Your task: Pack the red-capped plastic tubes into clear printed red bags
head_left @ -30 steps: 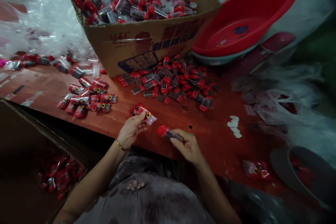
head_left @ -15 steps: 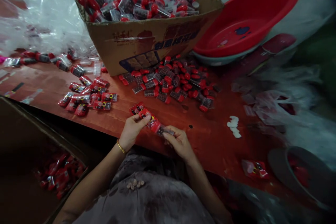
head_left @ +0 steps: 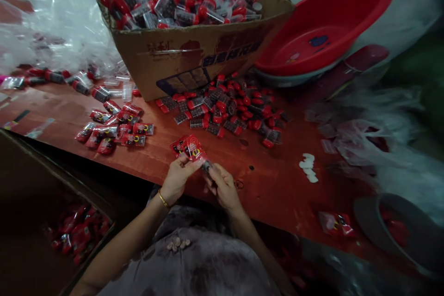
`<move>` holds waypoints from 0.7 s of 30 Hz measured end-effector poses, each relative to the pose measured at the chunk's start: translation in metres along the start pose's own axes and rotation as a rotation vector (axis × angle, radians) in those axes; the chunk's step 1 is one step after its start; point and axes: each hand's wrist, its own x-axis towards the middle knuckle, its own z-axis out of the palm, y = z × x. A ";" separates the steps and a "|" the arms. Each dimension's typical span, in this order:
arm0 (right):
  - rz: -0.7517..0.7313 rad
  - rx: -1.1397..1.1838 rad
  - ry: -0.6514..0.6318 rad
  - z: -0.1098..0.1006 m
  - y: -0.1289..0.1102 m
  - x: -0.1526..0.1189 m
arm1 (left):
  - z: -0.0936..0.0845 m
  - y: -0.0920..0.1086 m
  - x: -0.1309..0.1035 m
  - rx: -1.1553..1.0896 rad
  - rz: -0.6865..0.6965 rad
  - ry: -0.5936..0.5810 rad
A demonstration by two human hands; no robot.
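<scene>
Holding at the near edge of the bench [head_left: 277, 194]: two bare hands, close together, one item each. Left hand [head_left: 176, 180], one gold bracelet [head_left: 163, 199] at its wrist, is pinched on one red printed wrapper [head_left: 194, 146]; at least one more wrapper [head_left: 176, 144] lies just behind it, overlapped, exact number unclear. Right hand [head_left: 224, 188] is closed on one dark tube [head_left: 207, 166], its front end against the wrapper's near end; how far it sits inside cannot be told. Task items thus lie between the hands, over the bench. Left of them: one cluster of wrapped tubes [head_left: 121, 129], about twelve. Behind: one heap of red-capped tubes [head_left: 222, 106], several dozen, too overlapped for an exact count. Beyond the heap: one cardboard box [head_left: 180, 58], filled with dozens more capped tubes [head_left: 187, 2]. Right rear: two basins, one red basin [head_left: 333, 18] tilted over one pale basin [head_left: 287, 80]. Right side of bench: roughly four white pieces [head_left: 308, 167], overlapping; one red packet [head_left: 336, 224]; one grey container [head_left: 367, 217] with red contents. Lower left: one open carton [head_left: 45, 166] containing many red packets [head_left: 81, 231], uncounted, in shadow.
</scene>
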 end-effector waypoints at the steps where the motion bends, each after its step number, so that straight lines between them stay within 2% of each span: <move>1: 0.024 0.040 -0.006 0.002 0.002 0.000 | 0.000 -0.001 0.000 -0.004 -0.008 -0.004; 4: -0.003 0.019 0.045 0.009 0.005 0.000 | 0.001 -0.005 -0.002 -0.008 0.009 -0.006; 6: -0.109 -0.130 0.129 0.011 0.006 -0.001 | 0.001 -0.005 -0.003 0.012 0.027 -0.019; 8: -0.192 -0.268 0.160 0.011 0.006 -0.002 | -0.001 -0.003 -0.002 0.042 0.031 -0.033; 13: -0.162 -0.293 -0.016 0.007 0.002 -0.002 | -0.002 0.007 0.003 0.038 0.028 -0.007; 17: -0.142 -0.302 -0.013 0.010 0.001 -0.002 | 0.002 0.003 0.002 0.069 0.013 0.007; 21: -0.070 -0.125 -0.014 0.019 0.003 -0.001 | 0.002 -0.001 -0.002 0.096 0.005 -0.052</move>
